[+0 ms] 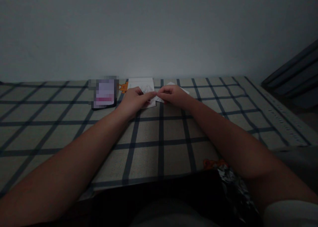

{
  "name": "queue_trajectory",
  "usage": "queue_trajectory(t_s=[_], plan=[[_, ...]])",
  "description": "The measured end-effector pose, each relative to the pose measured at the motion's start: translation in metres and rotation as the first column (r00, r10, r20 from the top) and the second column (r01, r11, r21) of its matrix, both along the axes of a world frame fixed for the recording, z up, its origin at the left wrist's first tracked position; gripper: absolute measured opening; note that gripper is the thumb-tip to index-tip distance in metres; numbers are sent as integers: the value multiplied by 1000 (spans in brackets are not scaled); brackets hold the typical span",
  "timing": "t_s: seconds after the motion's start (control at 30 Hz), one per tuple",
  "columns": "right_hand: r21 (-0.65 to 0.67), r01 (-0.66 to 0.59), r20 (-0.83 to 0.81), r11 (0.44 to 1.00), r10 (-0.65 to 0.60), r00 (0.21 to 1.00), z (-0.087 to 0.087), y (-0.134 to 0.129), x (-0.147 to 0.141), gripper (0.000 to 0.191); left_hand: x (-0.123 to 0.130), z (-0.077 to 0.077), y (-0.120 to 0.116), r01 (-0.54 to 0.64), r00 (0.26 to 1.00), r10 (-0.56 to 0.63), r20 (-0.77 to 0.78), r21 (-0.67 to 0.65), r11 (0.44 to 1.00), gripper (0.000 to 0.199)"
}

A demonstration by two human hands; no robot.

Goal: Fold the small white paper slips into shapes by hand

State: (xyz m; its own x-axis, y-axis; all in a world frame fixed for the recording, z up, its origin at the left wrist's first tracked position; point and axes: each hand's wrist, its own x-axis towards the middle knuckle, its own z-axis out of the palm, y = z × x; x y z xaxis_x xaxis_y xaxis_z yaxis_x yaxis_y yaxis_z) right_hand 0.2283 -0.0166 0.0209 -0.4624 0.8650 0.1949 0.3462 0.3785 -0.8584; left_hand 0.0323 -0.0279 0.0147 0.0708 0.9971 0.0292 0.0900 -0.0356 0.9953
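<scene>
My left hand [136, 100] is over a white sheet or booklet [140, 82] with a faint grey drawing on it. Its thumb reaches right to meet the fingertips of my right hand, and the fingers below are partly hidden. My right hand [173, 95] is closed in a pinch at that meeting point; what sits between the fingertips is too small and dark to make out. Under and behind the right hand lies another white piece of paper [184, 90], mostly covered. Small red spots show beneath both hands.
A dark-framed device with a lit, blurred screen [105, 92] stands left of the paper. The checked tablecloth [149, 129] has an orange figure [123, 87] behind the left hand. A pale wall [159, 35] closes off the back. Crinkled shiny plastic [235, 184] hangs at the front edge.
</scene>
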Motion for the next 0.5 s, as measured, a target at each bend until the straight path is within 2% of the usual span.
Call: queue_trajectory(t_s=[0.13,0.27,0.5], plan=[[-6,7,7,1000,-7,1000,0,0,1,26,-2,0,2,-11,1000,11,8,23,1000,35],[42,-7,43,999,6,999,0,1,4,30,-4,-1,4,-43,999,44,-10,63,997,33],[18,-9,25,1000,9,1000,-4,3,3,20,-5,0,3,15,1000,-15,-8,51,999,36]])
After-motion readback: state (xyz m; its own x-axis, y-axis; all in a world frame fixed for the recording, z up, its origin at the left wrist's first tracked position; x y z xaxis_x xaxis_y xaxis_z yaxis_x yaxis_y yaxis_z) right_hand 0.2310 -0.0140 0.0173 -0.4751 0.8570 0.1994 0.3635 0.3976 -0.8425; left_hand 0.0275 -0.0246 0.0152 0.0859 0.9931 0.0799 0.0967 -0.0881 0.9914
